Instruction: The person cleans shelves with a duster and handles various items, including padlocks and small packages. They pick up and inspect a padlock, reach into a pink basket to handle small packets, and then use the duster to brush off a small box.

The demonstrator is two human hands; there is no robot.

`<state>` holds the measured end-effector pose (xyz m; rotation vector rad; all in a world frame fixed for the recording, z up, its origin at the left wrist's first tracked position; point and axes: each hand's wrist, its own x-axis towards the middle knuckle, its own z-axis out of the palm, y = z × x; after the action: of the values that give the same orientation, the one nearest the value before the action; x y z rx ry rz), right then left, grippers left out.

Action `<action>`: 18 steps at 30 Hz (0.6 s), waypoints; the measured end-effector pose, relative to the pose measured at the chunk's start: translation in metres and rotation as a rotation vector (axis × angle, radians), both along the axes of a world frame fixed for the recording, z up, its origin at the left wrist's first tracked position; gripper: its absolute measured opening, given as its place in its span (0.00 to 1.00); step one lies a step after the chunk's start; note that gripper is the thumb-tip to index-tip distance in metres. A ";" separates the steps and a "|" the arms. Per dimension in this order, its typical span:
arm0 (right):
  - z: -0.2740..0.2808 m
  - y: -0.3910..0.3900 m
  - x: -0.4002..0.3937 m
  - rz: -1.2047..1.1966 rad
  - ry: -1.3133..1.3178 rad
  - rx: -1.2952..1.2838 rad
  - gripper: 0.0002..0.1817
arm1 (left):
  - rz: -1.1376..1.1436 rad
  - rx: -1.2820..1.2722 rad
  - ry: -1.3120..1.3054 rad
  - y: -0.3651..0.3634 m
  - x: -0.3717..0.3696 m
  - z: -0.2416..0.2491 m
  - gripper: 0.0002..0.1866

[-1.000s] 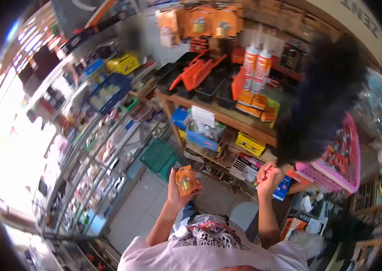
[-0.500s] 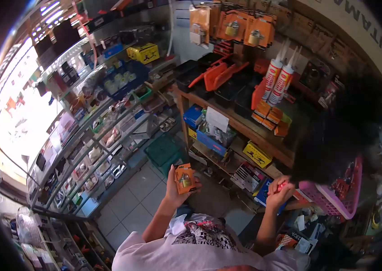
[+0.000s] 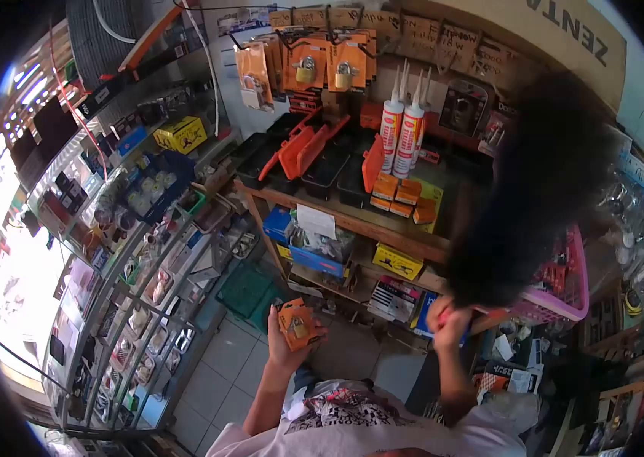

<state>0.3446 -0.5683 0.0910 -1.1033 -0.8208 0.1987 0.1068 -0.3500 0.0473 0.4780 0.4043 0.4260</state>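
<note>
Left hand (image 3: 282,344): grip closing around an orange padlock pack (image 3: 294,325), holding it upright at chest height, above the tiled floor (image 3: 234,358) and in front of the wooden shelf (image 3: 352,222). Right hand (image 3: 447,324): grip curling tight around the red handle (image 3: 444,311) of a black feather duster (image 3: 539,190), keeping the duster head raised over the shelf's right end.

Just beside the right hand, hanging at the shelf edge: pink basket (image 3: 565,293), holding small red items, too small to identify. Under the upper board: blue box (image 3: 314,255) carrying clear bagged parts and a white paper label; yellow carton (image 3: 398,261) lying to its right. On the upper board: black trays (image 3: 325,164) holding orange tools; two sealant tubes (image 3: 402,129) standing upright; small orange boxes (image 3: 398,190) stacking in front. On the wall above: matching padlock packs (image 3: 325,65) hanging on hooks.
</note>
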 end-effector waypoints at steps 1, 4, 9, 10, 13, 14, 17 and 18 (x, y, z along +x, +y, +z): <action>-0.031 -0.009 -0.016 0.012 -0.009 -0.149 0.34 | 0.040 -0.031 0.016 0.001 -0.001 0.005 0.41; -0.134 -0.037 -0.066 0.194 -0.036 -0.431 0.21 | 0.153 -0.120 0.016 0.003 -0.010 0.014 0.41; -0.128 -0.048 -0.126 0.456 -0.010 -0.901 0.16 | 0.242 0.036 -0.295 0.001 -0.007 0.013 0.37; -0.135 -0.048 -0.134 0.422 0.088 -0.848 0.17 | 0.285 -0.025 -0.269 0.001 -0.003 0.011 0.37; -0.144 -0.053 -0.140 0.470 0.127 -0.859 0.17 | 0.269 -0.071 -0.243 -0.002 0.004 -0.008 0.40; -0.141 -0.054 -0.134 0.512 0.089 -0.894 0.17 | 0.226 -0.028 -0.279 -0.008 0.007 -0.012 0.39; -0.115 -0.061 -0.117 0.553 0.063 -0.869 0.17 | 0.013 -0.063 -0.288 0.003 0.017 -0.047 0.31; -0.110 -0.065 -0.113 0.541 0.140 -0.866 0.18 | -0.004 -0.012 -0.318 0.002 0.023 -0.049 0.30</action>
<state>0.2320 -0.6332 -0.0190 -1.6164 -0.9136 1.1553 0.1296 -0.3478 -0.0014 0.3908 0.0990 0.4862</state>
